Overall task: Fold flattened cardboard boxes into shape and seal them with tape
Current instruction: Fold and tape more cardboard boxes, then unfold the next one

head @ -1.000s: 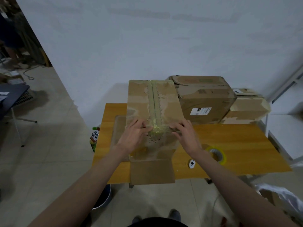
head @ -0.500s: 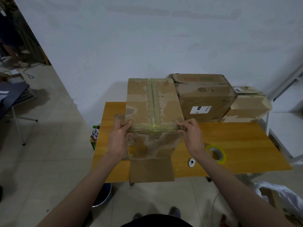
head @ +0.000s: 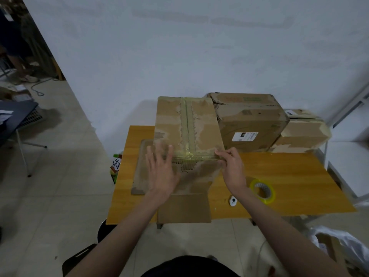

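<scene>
**Head view: taped box held at its front edge on the table**

Head-camera footage is filled by a wooden table, taken as the landmark. A cardboard box is stood at the table's left-centre, its top seam covered by a strip of tape running front to back, with a second strip laid across the front top edge. One loose flap is seen hanging past the table's near edge.

The left hand is blurred; its fingers are spread and nearly straight, laid against the box's front left corner. The right hand is curled, and the tape end at the box's front right corner is pinched between its fingertips.

A tape roll is laid flat on the table's right half, near the right wrist. A small white object is placed just left of the roll. Two more boxes are stacked at the table's far right side, against the wall.
</scene>
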Available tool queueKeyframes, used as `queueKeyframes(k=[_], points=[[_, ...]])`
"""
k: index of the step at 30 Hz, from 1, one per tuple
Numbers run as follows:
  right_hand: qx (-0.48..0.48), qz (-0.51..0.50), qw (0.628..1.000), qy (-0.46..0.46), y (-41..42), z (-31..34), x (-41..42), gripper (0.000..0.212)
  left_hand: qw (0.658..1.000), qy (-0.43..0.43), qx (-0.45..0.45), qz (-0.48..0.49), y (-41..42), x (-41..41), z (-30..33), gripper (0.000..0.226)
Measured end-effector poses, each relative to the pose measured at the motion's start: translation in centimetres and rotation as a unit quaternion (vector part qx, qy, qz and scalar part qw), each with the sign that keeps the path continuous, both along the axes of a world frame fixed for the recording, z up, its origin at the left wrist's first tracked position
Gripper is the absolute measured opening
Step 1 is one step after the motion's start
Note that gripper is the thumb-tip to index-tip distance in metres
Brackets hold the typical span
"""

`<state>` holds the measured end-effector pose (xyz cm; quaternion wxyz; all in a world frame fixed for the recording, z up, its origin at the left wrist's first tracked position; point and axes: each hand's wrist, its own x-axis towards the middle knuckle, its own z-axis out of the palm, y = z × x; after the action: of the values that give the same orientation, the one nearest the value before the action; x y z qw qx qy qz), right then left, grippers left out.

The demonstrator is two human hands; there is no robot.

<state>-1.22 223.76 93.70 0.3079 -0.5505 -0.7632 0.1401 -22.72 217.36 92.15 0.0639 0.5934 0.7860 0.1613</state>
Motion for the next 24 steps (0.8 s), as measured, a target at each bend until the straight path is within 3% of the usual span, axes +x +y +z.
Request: queueKeyframes(k=[3, 6, 8, 11, 14, 16, 19, 24], points=[[0.005, 0.009, 1.0, -0.002, 0.1, -0.2, 0.5, 0.035, 0.991, 0.07, -0.013, -0.111, 1.1, 1.4, 0.2, 0.09], [0.002, 0.003, 1.0, -0.015, 0.3, -0.3, 0.5, 0.035, 0.983, 0.1, -0.045, -0.145, 1.5, 2.7, -0.2, 0.078], [-0.009, 0.002, 1.0, -0.022, 0.5, -0.3, 0.5, 0.035, 0.984, 0.085, -0.053, -0.146, 1.8, 2.6, -0.2, 0.069], [-0.036, -0.003, 0.998, -0.052, 0.7, -0.2, 0.5, 0.034, 0.99, -0.011, -0.066, -0.126, 2.8, 1.8, 1.3, 0.068], [-0.082, -0.019, 0.996, -0.016, 1.8, 0.4, 0.2, 0.033, 0.997, -0.04, -0.053, -0.026, 3.9, 0.2, 3.4, 0.078], [-0.129, -0.008, 0.991, 0.043, 2.9, 1.0, -0.3, 0.037, 0.992, -0.081, -0.095, 0.031, 4.5, -1.3, 4.7, 0.09], [-0.155, 0.012, 0.987, 0.03, 3.7, 1.6, -1.3, 0.043, 0.971, -0.163, -0.167, 0.045, 4.7, -2.6, 5.5, 0.107], [-0.174, 0.022, 0.984, 0.005, 1.1, 1.0, -3.0, 0.052, 0.971, -0.112, -0.207, 0.036, 3.3, -6.1, 4.7, 0.134]])
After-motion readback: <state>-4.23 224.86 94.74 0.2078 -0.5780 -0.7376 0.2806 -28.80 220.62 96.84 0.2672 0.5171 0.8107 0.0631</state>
